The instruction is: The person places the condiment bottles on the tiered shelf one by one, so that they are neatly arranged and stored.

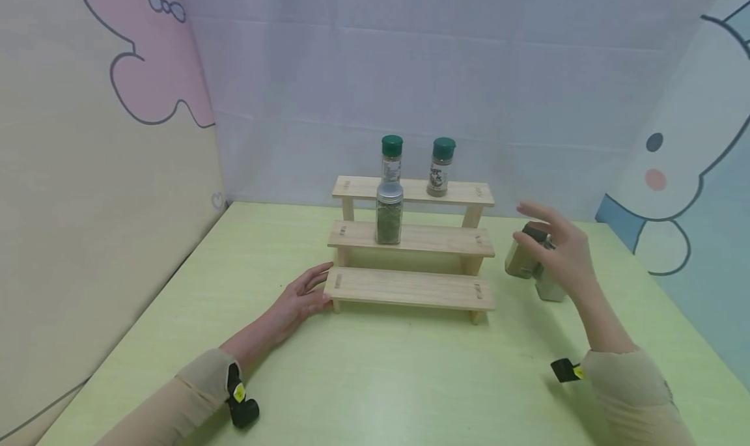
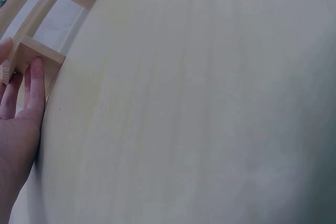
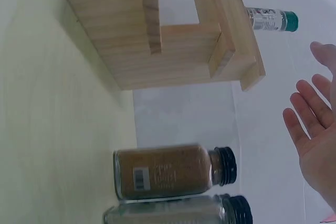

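Note:
A three-step wooden rack stands on the table. My left hand holds the left end of its lowest step, thumb on one side and fingers on the other, as the left wrist view shows. My right hand hovers by two spice jars with black lids, its fingers spread and apart from them. One is a brown spice jar; next to it stands a paler jar, partly cut off. On the middle step is a jar of green herbs. Two green-capped shakers, one left and one right, stand on the top step.
The pale green-yellow table meets a white cloth backdrop at the back. Printed panels stand at the left and right. A small black camera is strapped to the left sleeve.

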Demonstrator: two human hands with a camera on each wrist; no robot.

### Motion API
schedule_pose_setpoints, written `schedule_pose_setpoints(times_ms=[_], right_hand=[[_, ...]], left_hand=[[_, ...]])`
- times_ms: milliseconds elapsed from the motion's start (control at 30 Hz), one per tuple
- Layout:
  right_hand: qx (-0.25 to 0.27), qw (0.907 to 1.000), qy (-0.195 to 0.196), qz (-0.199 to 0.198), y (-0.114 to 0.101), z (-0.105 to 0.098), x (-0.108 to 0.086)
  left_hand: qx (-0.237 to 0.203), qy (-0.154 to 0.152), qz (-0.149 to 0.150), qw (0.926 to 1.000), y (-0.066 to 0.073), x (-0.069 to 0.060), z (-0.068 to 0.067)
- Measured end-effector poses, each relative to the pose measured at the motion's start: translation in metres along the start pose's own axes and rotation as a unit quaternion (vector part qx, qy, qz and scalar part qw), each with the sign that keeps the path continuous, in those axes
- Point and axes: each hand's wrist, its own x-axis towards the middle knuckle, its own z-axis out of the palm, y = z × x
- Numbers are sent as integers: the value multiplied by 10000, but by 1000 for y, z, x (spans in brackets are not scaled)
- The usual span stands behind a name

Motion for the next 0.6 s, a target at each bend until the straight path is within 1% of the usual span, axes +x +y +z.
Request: schedule_pose_setpoints(times_ms=[67,233,433,600], right_hand=[[-180,9998,84,88,6,-7,-6],[-325,9990,160,269,22,-22,-20],[-679,9964,81,506,40,-35,-34],[-839,9939,3,713,53,-45,-43]], left_hand=[[10,-12,15,10000,0,0,0],[-40,10,-23,10000,0,0,1],[-50,-20,-5,10000,0,-1,1],[-58,-28,2,10000,0,-1,1]])
